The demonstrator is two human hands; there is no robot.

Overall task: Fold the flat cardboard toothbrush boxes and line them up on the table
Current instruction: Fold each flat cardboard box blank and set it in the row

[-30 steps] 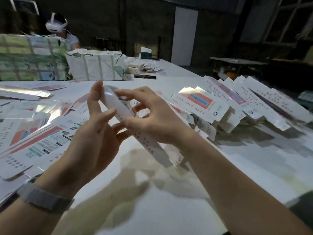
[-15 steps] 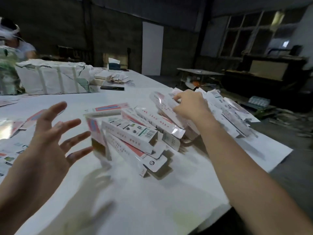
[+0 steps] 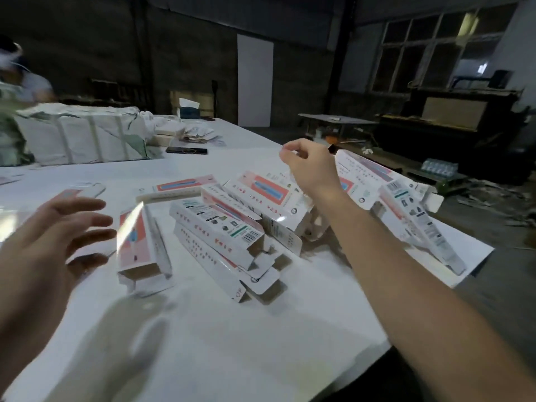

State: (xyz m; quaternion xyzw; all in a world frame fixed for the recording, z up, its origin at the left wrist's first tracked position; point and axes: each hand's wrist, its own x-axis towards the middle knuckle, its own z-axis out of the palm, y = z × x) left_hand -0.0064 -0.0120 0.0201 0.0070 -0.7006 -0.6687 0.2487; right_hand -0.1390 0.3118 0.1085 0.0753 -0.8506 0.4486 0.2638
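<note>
The left hand (image 3: 43, 245) hangs released with fingers spread, just left of a lone folded box (image 3: 143, 245) that lies on the white counter (image 3: 232, 343) with its open end toward the camera. Right of that box sits the pile of folded boxes (image 3: 232, 227), leaning on one another. Above the pile's far side, the right hand (image 3: 311, 166) hovers with loosely curled fingers, grasping nothing visible.
</note>
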